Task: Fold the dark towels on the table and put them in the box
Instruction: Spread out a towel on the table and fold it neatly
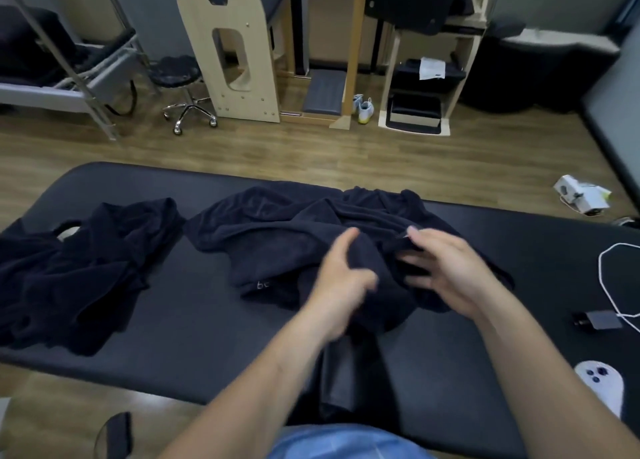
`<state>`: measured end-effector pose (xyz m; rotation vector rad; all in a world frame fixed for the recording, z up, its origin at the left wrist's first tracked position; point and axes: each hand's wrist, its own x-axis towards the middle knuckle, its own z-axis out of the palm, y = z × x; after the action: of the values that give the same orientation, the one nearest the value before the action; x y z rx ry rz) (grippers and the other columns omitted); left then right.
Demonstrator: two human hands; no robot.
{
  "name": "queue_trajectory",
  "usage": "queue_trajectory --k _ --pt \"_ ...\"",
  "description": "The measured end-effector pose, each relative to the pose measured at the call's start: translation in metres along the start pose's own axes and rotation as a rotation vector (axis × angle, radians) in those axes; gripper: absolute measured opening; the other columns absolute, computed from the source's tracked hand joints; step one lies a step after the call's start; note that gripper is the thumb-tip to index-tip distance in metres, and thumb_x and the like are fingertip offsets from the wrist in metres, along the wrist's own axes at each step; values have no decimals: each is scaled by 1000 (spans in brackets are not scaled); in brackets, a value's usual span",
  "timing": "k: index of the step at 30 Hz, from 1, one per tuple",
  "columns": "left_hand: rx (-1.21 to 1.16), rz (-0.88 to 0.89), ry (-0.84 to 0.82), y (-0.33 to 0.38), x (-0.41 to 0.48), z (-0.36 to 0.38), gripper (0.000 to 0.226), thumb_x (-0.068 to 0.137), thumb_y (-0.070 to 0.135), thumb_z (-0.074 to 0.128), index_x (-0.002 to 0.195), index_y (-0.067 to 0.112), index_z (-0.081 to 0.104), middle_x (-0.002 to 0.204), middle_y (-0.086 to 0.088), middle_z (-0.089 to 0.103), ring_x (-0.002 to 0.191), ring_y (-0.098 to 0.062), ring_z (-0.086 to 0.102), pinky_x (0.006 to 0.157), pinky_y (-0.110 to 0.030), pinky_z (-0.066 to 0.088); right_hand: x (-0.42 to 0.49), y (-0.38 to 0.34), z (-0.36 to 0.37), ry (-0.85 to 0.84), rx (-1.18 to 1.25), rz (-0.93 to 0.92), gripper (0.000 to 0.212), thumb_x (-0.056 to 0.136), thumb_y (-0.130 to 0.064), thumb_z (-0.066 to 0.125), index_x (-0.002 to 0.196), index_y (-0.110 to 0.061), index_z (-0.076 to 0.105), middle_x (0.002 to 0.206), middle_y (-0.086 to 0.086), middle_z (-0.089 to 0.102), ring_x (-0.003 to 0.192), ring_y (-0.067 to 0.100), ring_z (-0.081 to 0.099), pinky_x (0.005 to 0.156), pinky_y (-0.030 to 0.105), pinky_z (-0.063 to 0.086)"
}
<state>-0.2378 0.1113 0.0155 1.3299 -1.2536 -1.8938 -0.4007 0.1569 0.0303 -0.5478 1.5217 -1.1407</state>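
A crumpled dark towel [277, 230] lies across the middle of the black padded table [190, 320], and one end of it hangs over the near edge. A second dark towel [86, 264] is heaped at the table's left end. My left hand [341, 275] hovers over the middle towel with its thumb up and fingers loosely spread, blurred by motion. My right hand [446, 268] is just to the right of it, above the same towel, with its fingers spread toward the left. Neither hand plainly grips any cloth.
A white cable [609, 271], a small dark adapter [599, 320] and a white phone [599, 379] lie at the table's right end. Beyond the far edge is wooden floor with a stool [187, 88], wooden equipment [235, 50] and a small white carton [581, 195].
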Motion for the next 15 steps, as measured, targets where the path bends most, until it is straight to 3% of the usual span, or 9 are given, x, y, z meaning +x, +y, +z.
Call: queue_trajectory --k 3,5,8,11,15 --pt "15 20 -92 2 -16 21 96 66 -5 51 149 40 42 139 8 54 100 -6 64 71 -17 52 -15 -5 20 -184 -173 2 21 86 -29 71 101 -15 74 96 8 76 88 21 73 76 34 56" --pt "-65 5 -56 8 -12 19 83 73 -6 48 146 34 49 135 5 60 109 -7 65 87 -20 55 -13 -5 25 -73 -373 -116 16 79 -19 81 93 -19 74 82 0 75 73 9 70 65 21 54" --pt "-192 -26 27 16 -7 11 43 92 11 53 130 25 67 123 3 70 115 -13 65 104 -33 51 -5 -1 31 33 -506 -195 20 74 -12 85 87 -22 73 79 -2 72 67 2 64 64 16 50" --pt "-198 -74 162 7 4 -2 21 93 24 62 108 26 77 109 1 76 106 -19 70 99 -39 54 -7 2 38 -36 -605 -258 23 75 -9 83 88 -25 72 67 -17 67 56 -4 56 59 13 42" --pt "-55 -110 319 -17 23 -18 19 83 15 71 99 24 79 98 1 78 95 -20 71 82 -35 54 -19 1 45 -146 -778 -333 27 78 -5 75 80 -31 70 52 -28 56 49 -3 49 53 9 36"
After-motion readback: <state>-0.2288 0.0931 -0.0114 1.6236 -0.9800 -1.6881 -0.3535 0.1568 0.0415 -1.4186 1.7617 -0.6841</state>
